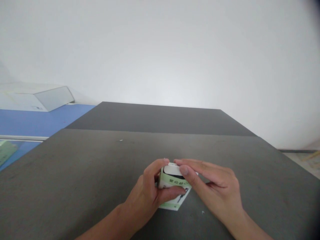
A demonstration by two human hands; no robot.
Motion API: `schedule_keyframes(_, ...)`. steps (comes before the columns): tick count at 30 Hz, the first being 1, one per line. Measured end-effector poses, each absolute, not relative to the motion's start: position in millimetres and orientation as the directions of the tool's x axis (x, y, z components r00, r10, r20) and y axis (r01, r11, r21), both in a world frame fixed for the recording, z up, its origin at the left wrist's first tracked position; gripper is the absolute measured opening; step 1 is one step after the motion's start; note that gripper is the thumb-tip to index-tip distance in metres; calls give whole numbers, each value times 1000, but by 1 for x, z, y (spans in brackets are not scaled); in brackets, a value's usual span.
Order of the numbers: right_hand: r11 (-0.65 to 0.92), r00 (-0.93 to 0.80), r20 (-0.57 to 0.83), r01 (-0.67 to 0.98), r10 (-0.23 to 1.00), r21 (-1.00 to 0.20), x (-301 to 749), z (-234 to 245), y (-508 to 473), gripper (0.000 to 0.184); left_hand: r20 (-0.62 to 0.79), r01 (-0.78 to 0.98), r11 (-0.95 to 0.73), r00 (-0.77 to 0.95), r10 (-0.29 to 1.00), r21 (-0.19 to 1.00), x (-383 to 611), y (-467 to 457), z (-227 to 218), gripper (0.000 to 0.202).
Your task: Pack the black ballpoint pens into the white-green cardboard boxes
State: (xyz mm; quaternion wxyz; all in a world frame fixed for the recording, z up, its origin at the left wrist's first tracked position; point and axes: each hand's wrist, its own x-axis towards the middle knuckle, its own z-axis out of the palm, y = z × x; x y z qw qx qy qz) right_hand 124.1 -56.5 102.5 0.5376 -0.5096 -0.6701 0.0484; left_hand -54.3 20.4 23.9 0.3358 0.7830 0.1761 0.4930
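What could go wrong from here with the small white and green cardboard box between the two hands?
The small white and green cardboard box is held only by the fingers of the left hand and right hand, so it might slip onto the dark grey tabletop. The thin printed panel under the left thumb could perhaps bend or crease.

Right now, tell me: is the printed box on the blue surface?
No, the printed box is between the left hand and right hand on the dark grey tabletop.
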Motion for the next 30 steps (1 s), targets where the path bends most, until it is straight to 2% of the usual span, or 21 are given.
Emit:
schedule_keyframes(4,489,75,690,650,720,-581,123,102,-58,20,666,-43,-730,450,595,682,-54,21,20,63)
schedule_keyframes(9,355,235,607,633,759,-688,122,99,-58,14,677,-163,-682,416,607,713,-51,21,22,68)
schedule_keyframes(14,303,337,538,550,772,-778,119,97,-55,12,543,-168,-539,497,677,825,-50,20,36,46)
schedule_keyframes(18,278,374,489,493,788,-825,117,95,-53,14,509,-208,-473,494,705,856,-50,19,38,42)
schedule_keyframes(26,321,380,445,347,811,-881,113,92,-49,21,579,-195,-553,408,706,810,-52,17,39,51)
schedule_keyframes(30,341,387,405,225,829,-913,109,92,-46,23,711,-186,-699,353,608,690,-55,19,40,61)
